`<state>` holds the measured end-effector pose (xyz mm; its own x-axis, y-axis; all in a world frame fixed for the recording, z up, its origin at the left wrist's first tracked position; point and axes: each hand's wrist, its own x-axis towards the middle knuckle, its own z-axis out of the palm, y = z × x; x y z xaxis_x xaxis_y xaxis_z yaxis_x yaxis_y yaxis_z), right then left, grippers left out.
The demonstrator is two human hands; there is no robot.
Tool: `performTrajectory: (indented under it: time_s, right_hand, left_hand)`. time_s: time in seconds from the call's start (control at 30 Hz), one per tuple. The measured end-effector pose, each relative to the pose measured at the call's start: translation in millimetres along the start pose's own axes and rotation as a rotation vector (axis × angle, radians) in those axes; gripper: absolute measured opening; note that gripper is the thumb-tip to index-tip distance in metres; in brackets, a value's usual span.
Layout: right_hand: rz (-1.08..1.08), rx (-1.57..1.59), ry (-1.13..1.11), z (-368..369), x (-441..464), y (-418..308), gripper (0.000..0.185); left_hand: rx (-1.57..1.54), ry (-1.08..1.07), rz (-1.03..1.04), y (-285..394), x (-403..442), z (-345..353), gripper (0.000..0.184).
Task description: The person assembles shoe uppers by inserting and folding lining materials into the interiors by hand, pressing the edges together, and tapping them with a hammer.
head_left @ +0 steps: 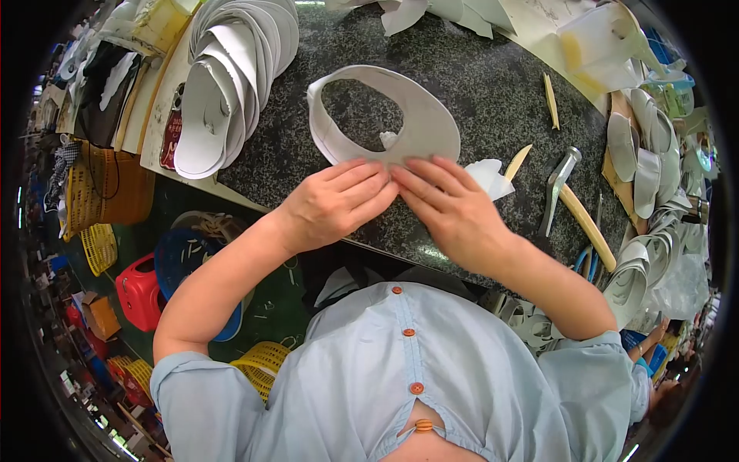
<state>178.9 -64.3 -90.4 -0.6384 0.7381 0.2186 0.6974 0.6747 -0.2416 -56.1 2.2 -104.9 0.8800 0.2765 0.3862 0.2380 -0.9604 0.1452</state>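
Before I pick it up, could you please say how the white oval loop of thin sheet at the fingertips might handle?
The white loop is probably light, given its thin edges. It likely isn't floppy, since its band holds an open curve. Squeezed, it may flex, its middle being open.

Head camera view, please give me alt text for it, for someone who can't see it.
The person's left hand and right hand meet at the near edge of a white looped piece on a dark speckled tabletop. A stack of white pieces lies at upper left, and a hammer lies to the right.
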Motion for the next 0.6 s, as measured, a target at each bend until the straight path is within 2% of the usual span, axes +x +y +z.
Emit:
performTrajectory:
  time_s: [0.07,0.13,0.33,0.4,0.53,0.6]
  right_hand:
    - [0.000,0.020,0.007,4,0,1,0.046]
    - [0.043,0.148,0.012,-1,2,11,0.049]
    - [0.107,0.181,0.150,2,23,18,0.031]
    - [0.100,0.170,0.159,4,25,19,0.028]
    - [0.060,0.196,0.192,17,34,25,0.021]
    - [0.007,0.221,0.190,18,37,31,0.014]
  left_hand:
    - [0.122,-0.008,-0.042,-9,-1,-16,0.029]
    - [0.111,0.027,-0.102,-24,-11,-17,0.028]
    - [0.104,0.005,-0.137,-15,3,-18,0.026]
    - [-0.043,-0.090,-0.293,-11,5,-21,0.024]
    - [-0.045,-0.062,-0.322,-12,15,-18,0.023]
    - [-0.180,-0.052,-0.375,-12,18,-16,0.018]
